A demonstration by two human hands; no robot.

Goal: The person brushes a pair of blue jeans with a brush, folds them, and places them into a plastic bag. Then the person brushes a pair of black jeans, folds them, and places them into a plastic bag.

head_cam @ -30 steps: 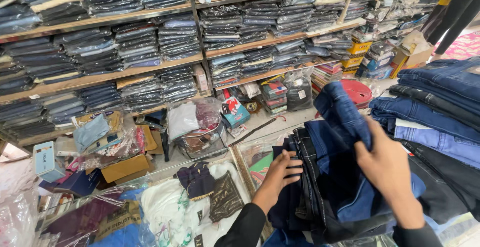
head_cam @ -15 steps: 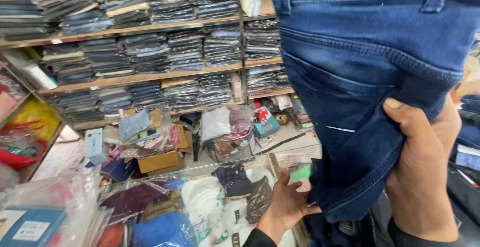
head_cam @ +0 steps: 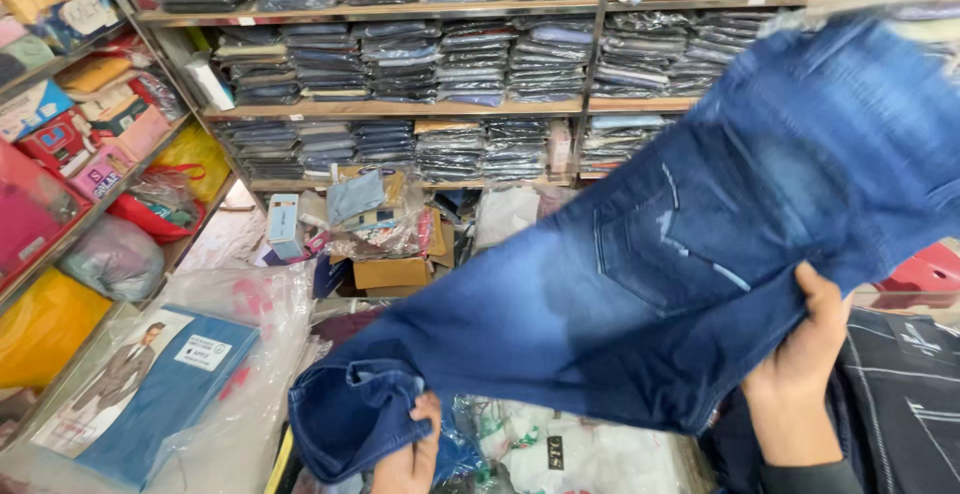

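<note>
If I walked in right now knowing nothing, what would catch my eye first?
A pair of blue jeans stretched diagonally across the middle, faded pale at the thigh. The left hand grips the bunched leg end at bottom centre, and the right hand holds the seat area at lower right. Behind, wooden shelves are packed with folded jeans in plastic, and a flat blue packaged garment lies at lower left.

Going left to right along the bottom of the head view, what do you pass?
Plastic-wrapped blue fabric pack → left hand gripping the blue jeans at the bunched hem → right hand holding the jeans near the back pocket → dark striped cloth.
</note>
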